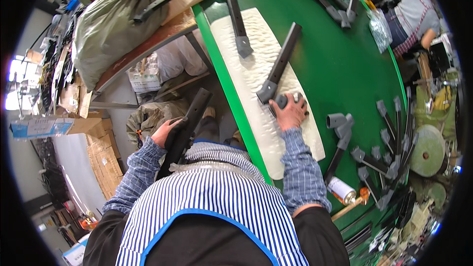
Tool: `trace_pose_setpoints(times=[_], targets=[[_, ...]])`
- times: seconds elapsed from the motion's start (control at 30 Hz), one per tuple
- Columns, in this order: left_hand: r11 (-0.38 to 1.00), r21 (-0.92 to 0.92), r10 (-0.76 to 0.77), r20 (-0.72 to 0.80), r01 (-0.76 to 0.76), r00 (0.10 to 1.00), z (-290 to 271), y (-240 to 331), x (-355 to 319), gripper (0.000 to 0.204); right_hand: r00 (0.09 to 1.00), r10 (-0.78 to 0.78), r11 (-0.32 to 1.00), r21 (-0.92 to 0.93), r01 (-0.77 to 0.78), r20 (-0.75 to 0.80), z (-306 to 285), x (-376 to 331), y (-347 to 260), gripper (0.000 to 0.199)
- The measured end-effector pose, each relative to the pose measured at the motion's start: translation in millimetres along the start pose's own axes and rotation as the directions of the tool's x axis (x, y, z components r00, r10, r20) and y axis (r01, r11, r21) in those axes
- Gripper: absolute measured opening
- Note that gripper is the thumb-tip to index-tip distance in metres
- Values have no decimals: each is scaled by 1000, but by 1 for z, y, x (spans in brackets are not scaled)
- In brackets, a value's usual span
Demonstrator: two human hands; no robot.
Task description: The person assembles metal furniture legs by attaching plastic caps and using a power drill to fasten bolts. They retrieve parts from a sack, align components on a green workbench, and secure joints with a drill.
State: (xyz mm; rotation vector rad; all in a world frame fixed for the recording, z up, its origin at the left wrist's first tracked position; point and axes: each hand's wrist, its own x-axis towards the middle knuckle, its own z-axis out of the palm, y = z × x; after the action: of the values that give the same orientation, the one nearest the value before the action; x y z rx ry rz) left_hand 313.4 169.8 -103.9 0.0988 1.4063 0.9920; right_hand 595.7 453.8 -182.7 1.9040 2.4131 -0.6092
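A: Left hand (165, 132)?

B: Closed round the upper end of a long black bar (183, 133), off the table edge, above the lap. Bar slanted, running from beside the knee down toward the striped apron (207, 202).

A: Right hand (291, 113)?

B: Pressed down on a small grey block-shaped part (282, 101), fingers curled over it. Whether truly clamped or only resting on top, cannot tell. Part and hand both on the white textured mat (256, 69).

A: Touching that part?

B: A dark bar with a grey end fitting (280, 65), fitting just at the fingertips, bar stretching away up the mat. Contact between fitting and part likely, but partly hidden by the fingers.

A: Farther from that hand?

B: Beyond it, up the mat, a second black bar with a grey end (236, 17). To its right, on the green table (345, 69), a grey elbow-shaped fitting on a short bar (340, 133), near but apart. Farther right, a cluster of similar grey-ended bars (389, 148). Near the right elbow, a spray can (341, 190) lying on its side.

A: Hands together?

B: Well apart, table edge between them.

A: Left of the left hand?

B: Cardboard boxes (101, 152) on the floor, a large grey-green sack (116, 19) on a bench beyond. At the far right of the table, another person (414, 12).
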Motion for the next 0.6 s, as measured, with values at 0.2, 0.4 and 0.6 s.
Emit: trace_pose_setpoints(times=[0.2,0.4,0.6], targets=[[978,40,202,102,-207,974,12,28,46,37,996,-66,989,-138,58,-58,-9,-31,30,81],[972,-165,191,135,-168,972,87,78,140,34,999,25,989,-146,-18,44,-14,-66,54,74],[615,673,608,-74,-411,790,154,80,245,39,998,-19,996,-87,14,-55,-5,-86,63,74]])
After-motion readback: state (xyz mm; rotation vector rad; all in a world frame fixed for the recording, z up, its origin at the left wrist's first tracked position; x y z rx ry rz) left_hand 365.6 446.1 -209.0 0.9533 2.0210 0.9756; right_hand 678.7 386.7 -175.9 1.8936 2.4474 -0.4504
